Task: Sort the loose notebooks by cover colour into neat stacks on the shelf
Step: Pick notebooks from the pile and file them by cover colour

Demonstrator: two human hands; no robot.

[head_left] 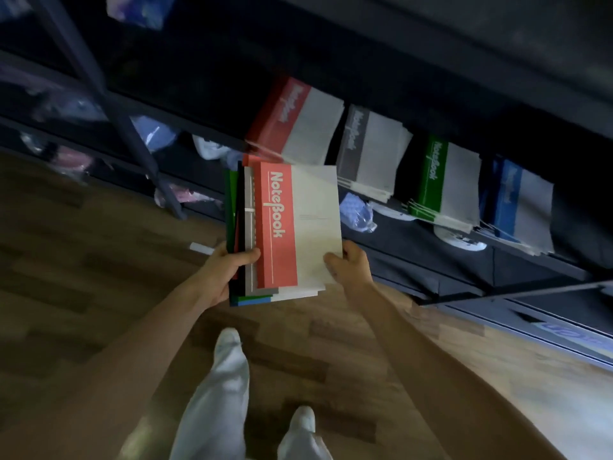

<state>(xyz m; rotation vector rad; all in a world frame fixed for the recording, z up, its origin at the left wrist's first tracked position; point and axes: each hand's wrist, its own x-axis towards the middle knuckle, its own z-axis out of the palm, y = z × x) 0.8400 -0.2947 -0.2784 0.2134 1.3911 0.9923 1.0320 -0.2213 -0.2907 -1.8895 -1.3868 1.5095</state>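
The red notebook [292, 227] is being held on top of a mixed bundle [255, 295] in front of the shelf [431, 260], just below the red stack [292, 121]. The bundle's near left corner is being gripped by the left hand [225, 273], thumb on top, while its near right corner is being pinched by the right hand [351, 263]. The notebook is probably best slid off flat and squared onto the red stack, not the grey stack [371, 151] beside it. Its long axis is pointing away from the person, red band left, title starting at the far end.

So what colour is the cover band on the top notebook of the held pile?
Red, with white lettering, on the top notebook; head view shows it.
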